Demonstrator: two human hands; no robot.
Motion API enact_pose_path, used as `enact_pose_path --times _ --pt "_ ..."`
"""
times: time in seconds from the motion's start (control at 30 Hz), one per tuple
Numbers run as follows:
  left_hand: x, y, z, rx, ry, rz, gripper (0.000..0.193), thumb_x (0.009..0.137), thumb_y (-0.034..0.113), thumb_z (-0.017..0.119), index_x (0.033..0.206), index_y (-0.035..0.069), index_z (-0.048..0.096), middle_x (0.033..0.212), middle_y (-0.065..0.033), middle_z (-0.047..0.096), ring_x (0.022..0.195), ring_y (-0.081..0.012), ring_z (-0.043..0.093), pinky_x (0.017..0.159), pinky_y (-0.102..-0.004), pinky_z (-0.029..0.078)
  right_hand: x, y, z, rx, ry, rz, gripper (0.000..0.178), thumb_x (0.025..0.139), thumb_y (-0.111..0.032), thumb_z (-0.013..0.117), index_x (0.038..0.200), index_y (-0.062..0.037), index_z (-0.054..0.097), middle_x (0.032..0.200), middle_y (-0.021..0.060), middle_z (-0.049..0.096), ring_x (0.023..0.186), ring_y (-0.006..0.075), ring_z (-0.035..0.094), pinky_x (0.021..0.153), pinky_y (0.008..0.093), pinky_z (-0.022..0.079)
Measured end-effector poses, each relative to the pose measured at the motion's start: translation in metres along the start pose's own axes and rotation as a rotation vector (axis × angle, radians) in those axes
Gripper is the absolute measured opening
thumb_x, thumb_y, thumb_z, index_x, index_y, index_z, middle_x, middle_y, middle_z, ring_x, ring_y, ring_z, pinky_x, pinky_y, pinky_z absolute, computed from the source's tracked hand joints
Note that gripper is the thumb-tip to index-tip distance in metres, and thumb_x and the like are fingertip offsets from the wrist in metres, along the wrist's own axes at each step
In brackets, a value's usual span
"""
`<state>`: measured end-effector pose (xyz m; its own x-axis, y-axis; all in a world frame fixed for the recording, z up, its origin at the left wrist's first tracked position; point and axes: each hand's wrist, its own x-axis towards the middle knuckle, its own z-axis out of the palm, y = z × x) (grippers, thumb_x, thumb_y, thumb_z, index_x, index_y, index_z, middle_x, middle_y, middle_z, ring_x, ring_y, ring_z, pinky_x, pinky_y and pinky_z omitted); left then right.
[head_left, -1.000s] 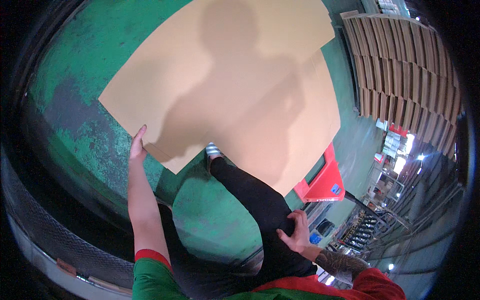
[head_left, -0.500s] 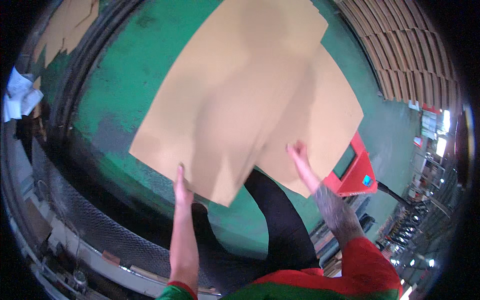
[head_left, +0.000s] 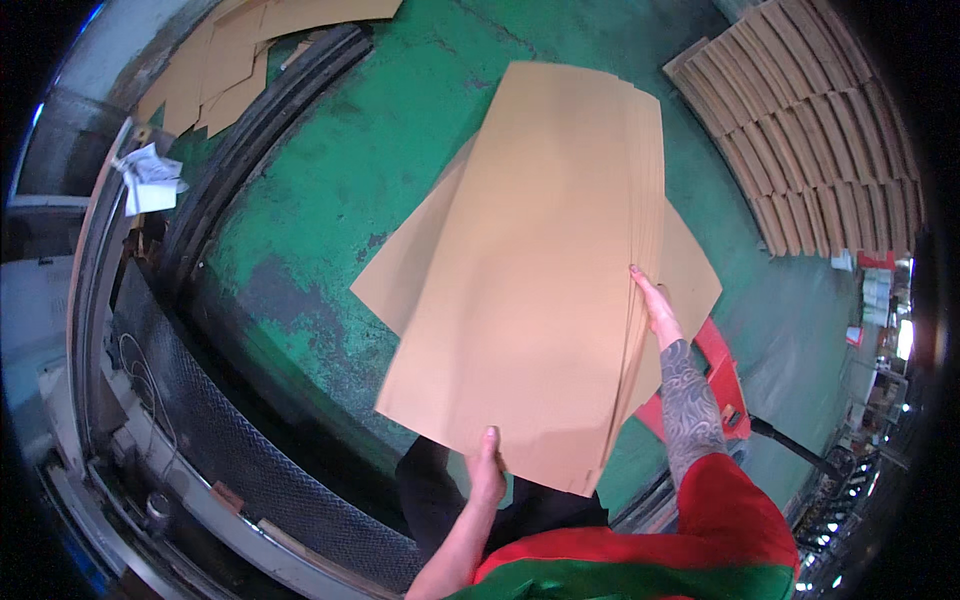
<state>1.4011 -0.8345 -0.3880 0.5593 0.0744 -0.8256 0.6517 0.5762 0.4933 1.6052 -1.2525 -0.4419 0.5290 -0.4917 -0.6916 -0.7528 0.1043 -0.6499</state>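
Note:
A thick bundle of flat brown cardboard sheets (head_left: 530,260) is in front of me, its sheets fanned along the right edge. My left hand (head_left: 487,472) grips the near edge, thumb on top and fingers hidden underneath. At the right edge my right hand (head_left: 655,308) holds the side of the bundle, its fingertips against the layered edges and its other fingers partly hidden. Beneath the bundle, turned at an angle to it, more cardboard (head_left: 405,265) shows at the left and at the right.
A red pallet jack (head_left: 722,375) with a black handle stands at the right. Tall rows of stacked cardboard (head_left: 800,140) are at the far right. A dark metal rail (head_left: 265,125) and loose cardboard pieces (head_left: 225,70) lie at the far left. A machine with a textured metal plate (head_left: 250,430) runs along the left.
The bundle has swung clockwise and shifted right, showing its fanned right edge. My left hand has moved right and now grips the near edge; my right hand has come against the bundle's right side.

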Motion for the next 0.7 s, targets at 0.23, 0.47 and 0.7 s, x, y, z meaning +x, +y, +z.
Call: enact_pose_path --times 0.23,0.47,0.7 --pt "-0.025 -0.080 -0.089 -0.468 -0.071 -0.615 0.065 0.103 0.046 0.067 0.155 0.012 0.049 0.150 -0.0111 0.060 0.138 -0.0337 0.057 0.117 -0.0540 0.046 -0.113 -0.028 0.021 -0.641 0.474 -0.233 0.119 0.070 -0.049 0.096 0.148 0.0163 0.033 0.141 0.0351 0.056 0.134 0.0420 0.058 0.113 0.0474 0.048" --pt "0.126 -0.161 -0.222 -0.595 -0.023 -0.491 0.065 0.095 0.047 0.070 0.147 0.009 0.059 0.141 -0.0136 0.067 0.128 -0.0362 0.063 0.108 -0.0562 0.052 -0.110 0.053 0.172 -0.714 0.443 -0.397 0.119 0.070 -0.047 0.096 0.147 0.0183 0.033 0.148 0.0391 0.048 0.142 0.0467 0.049 0.122 0.0490 0.039" --pt "0.212 -0.151 -0.295 -0.753 -0.159 -0.507 0.055 0.093 0.038 0.068 0.136 0.004 0.065 0.129 -0.0193 0.072 0.118 -0.0398 0.069 0.103 -0.0541 0.056 -0.130 0.042 0.270 -1.034 0.425 -0.612 0.121 0.075 -0.048 0.090 0.162 0.0042 0.024 0.167 0.0290 0.030 0.157 0.0401 0.029 0.127 0.0621 0.024"
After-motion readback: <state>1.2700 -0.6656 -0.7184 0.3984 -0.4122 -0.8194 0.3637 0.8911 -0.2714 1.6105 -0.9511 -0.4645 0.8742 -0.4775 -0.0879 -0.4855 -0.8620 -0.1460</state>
